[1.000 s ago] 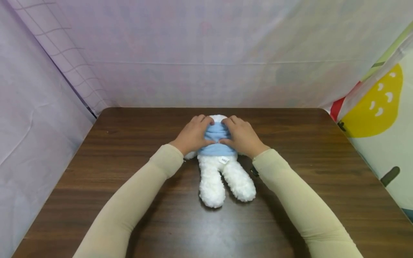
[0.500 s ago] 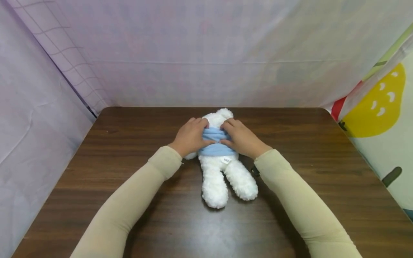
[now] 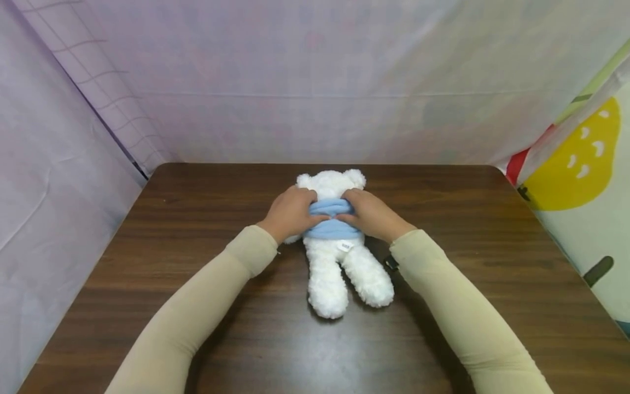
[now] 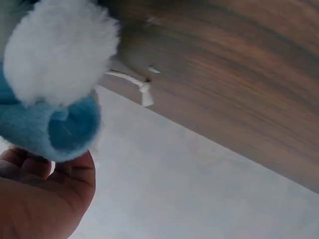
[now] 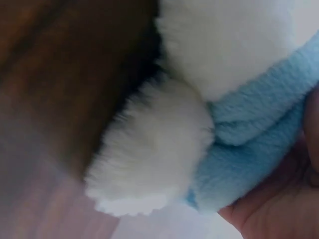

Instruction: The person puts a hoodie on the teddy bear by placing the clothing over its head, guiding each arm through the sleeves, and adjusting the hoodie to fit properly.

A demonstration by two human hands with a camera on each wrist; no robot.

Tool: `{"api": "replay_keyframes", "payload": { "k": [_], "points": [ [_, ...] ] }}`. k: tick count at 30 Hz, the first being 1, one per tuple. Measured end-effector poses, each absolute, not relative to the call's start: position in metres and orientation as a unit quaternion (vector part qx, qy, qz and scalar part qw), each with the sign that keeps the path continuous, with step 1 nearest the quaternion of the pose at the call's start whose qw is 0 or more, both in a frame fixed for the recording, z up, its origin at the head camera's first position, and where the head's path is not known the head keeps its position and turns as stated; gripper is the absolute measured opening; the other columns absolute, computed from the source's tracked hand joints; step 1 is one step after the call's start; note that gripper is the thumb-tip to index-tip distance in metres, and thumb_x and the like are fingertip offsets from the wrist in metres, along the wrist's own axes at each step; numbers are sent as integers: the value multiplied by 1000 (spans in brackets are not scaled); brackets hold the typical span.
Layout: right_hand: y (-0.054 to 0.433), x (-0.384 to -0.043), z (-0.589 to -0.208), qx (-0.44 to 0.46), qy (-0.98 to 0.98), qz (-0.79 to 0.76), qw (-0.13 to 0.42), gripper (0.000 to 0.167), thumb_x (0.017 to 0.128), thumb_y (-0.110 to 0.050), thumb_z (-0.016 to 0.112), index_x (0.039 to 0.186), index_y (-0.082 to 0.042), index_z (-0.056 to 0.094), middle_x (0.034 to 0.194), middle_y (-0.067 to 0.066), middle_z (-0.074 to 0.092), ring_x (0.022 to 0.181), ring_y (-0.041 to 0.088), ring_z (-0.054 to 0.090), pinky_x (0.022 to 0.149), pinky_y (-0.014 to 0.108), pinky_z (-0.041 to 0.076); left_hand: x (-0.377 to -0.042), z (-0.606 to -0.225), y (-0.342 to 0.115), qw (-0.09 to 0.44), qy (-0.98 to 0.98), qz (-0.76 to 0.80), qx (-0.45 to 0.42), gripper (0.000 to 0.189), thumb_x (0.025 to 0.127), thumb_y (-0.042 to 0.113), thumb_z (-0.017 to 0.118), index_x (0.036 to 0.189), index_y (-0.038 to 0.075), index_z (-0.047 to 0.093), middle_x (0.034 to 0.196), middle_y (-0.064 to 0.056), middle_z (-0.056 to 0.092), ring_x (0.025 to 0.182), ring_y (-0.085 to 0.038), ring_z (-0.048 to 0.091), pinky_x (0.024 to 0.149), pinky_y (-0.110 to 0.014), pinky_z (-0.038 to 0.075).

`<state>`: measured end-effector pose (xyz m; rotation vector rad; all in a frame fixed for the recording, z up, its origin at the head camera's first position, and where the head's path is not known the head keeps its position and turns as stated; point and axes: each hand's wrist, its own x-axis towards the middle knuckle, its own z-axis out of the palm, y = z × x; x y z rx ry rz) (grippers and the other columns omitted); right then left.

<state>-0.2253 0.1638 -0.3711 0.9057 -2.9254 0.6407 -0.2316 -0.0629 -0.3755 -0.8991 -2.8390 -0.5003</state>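
Basically, a white teddy bear in a blue shirt lies stretched out on the wooden table, near the middle, head by the far edge, legs toward the person. Face not visible. Shirt is creased across the body; a small white label sticks out below its hem.

Left hand grips the shirt's left side, partly closed, fingers curled at the side and thumb lying across the cloth. Right hand mirrors it on the other side; thumb tips near each other. How hard they squeeze: can't tell.

Possible trouble: cloth looks soft and loose, so holding by the shirt alone may let it ride up or slip, and the bear could twist. Pulling unevenly could swing the head or legs sideways. Head near the far edge, so a push forward may send it past.

Further out: cream sleeves on both arms, a knotted string in the left wrist view, pale curtain behind, yellow print at right.
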Motion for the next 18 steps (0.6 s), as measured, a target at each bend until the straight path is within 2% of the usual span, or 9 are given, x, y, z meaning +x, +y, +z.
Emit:
{"api": "replay_keyframes", "payload": {
  "k": [2,4,6,8,11,13,15,18],
  "points": [
    [165,-225,-373,280,-936,213,12,26,95,-25,70,106,-5,57,94,7,58,80,23,52,73,39,44,-230,-374,-62,67,-938,-158,-302,38,91,52,68,93,15,62,81,3,55,76,-16,47,69,-32,41],
    [167,-225,-374,272,-938,216,16,26,95,-26,70,105,-5,57,94,7,57,79,23,51,72,40,43,-229,-372,-60,70,-937,-163,-302,42,91,52,68,106,13,64,94,1,57,85,-17,49,74,-33,45],
    [169,-223,-373,262,-939,221,19,31,95,-29,69,111,-5,57,101,8,57,83,23,53,74,41,44,-226,-369,-59,84,-932,-179,-304,47,91,50,68,117,11,62,105,-3,56,94,-19,50,79,-34,46],
    [171,-222,-370,250,-940,231,17,40,96,-33,68,121,-5,56,111,10,57,90,25,55,78,44,46,-223,-366,-59,109,-922,-204,-311,48,92,46,69,122,9,60,112,-5,54,99,-20,50,83,-35,46],
    [173,-219,-365,237,-937,255,17,54,96,-41,65,134,-5,51,123,11,55,100,26,56,85,46,47,-215,-360,-61,154,-900,-233,-335,35,94,38,69,111,8,64,104,-5,55,93,-21,51,79,-35,46],
    [174,-214,-361,245,-931,267,33,55,97,-41,63,136,-4,50,124,12,54,103,27,56,86,47,48,-207,-358,-64,164,-890,-237,-354,24,95,33,68,99,10,66,94,-3,55,84,-19,50,73,-33,46],
    [174,-208,-358,275,-919,271,78,48,97,-37,66,128,-3,55,118,12,55,100,28,56,84,45,48,-198,-356,-69,153,-885,-238,-371,19,95,30,67,91,11,66,88,0,55,79,-16,49,70,-31,44],
    [175,-194,-352,345,-889,254,162,27,93,-26,72,104,-4,63,99,10,58,87,24,55,75,39,47,-188,-354,-78,105,-886,-232,-387,19,93,31,70,94,12,69,91,2,58,81,-13,52,72,-30,46]
  ]
}}
